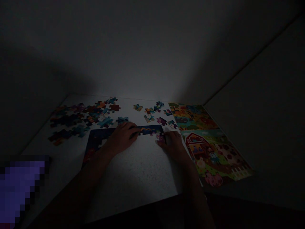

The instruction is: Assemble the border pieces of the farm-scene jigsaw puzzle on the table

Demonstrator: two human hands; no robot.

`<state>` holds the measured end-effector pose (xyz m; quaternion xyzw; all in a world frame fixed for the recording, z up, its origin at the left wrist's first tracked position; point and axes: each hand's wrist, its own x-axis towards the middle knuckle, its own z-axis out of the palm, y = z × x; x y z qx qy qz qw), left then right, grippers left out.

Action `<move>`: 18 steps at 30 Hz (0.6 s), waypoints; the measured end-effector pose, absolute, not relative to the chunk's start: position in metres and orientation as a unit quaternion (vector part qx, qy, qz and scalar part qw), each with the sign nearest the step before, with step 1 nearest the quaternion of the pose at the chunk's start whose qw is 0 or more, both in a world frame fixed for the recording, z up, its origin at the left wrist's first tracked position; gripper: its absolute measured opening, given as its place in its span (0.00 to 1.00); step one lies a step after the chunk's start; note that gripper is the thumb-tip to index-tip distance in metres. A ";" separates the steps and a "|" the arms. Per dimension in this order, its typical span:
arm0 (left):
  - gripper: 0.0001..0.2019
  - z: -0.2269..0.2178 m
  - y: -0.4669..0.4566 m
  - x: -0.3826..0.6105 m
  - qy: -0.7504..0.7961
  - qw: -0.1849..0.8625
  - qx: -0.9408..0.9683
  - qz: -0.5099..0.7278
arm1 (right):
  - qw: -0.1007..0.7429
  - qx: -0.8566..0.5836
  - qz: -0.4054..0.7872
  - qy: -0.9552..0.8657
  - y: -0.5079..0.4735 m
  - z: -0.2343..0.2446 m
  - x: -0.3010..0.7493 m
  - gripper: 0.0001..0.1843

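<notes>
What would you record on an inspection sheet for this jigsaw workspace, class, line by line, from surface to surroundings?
Surface: white speckled table, dimly lit.
Job's things: partly assembled dark jigsaw; purple piece under the right hand.
Clutter: loose jigsaw pieces scattered beyond the jigsaw; barn picture sheet and animal picture sheet at right.
Hands: left hand resting on the jigsaw; right hand touching the purple piece, grip unclear.
Cables: nothing seen.
Surroundings: dim walls; pixelated purple patch at lower left.
</notes>
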<state>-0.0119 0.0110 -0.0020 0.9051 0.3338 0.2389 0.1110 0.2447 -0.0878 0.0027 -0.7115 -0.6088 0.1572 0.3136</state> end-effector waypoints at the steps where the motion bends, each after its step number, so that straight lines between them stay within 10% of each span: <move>1: 0.13 -0.002 0.011 -0.012 0.332 0.114 0.905 0.239 | 0.307 -0.712 0.160 -0.611 -0.087 0.004 0.245 0.23; 18: 0.13 -0.003 0.012 -0.011 0.329 0.091 0.908 0.243 | 0.337 -0.697 0.212 -0.597 -0.095 0.009 0.250 0.24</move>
